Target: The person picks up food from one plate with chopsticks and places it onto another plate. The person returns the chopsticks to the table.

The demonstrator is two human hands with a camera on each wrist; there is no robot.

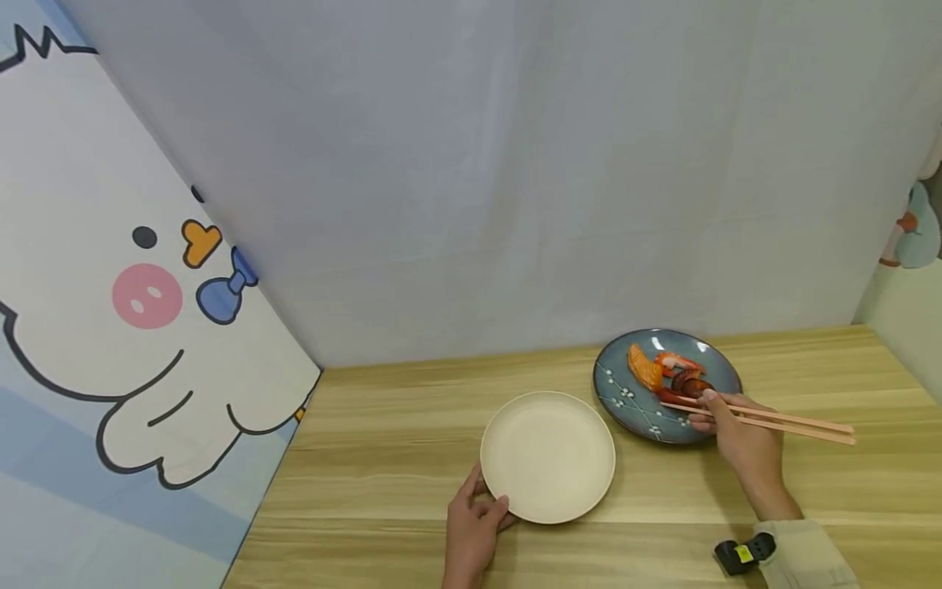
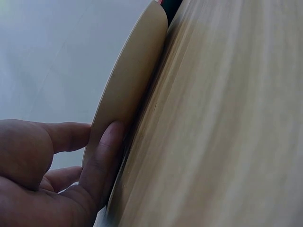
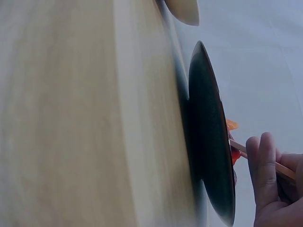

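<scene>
A round cream plate [image 1: 548,458] lies near the front middle of the table. My left hand [image 1: 474,523] holds its near-left rim; in the left wrist view the fingers [image 2: 106,144] press against its edge and underside. To the right, my right hand [image 1: 743,442] grips a pair of wooden chopsticks [image 1: 791,421]. Their tips meet a red piece of food [image 1: 673,398] at the right part of a blue-grey plate [image 1: 625,409] with white blossoms. Beside it on that plate are an orange striped slice [image 1: 644,367], a shrimp [image 1: 679,363] and a dark brown piece [image 1: 690,383].
The wood-grained table [image 1: 368,458] meets a pale grey cloth wall [image 1: 515,204] close behind the blue-grey plate. A cartoon-printed panel [image 1: 147,368] rises along the left table edge. A black wrist device [image 1: 745,554] sits at the right sleeve [image 1: 802,556].
</scene>
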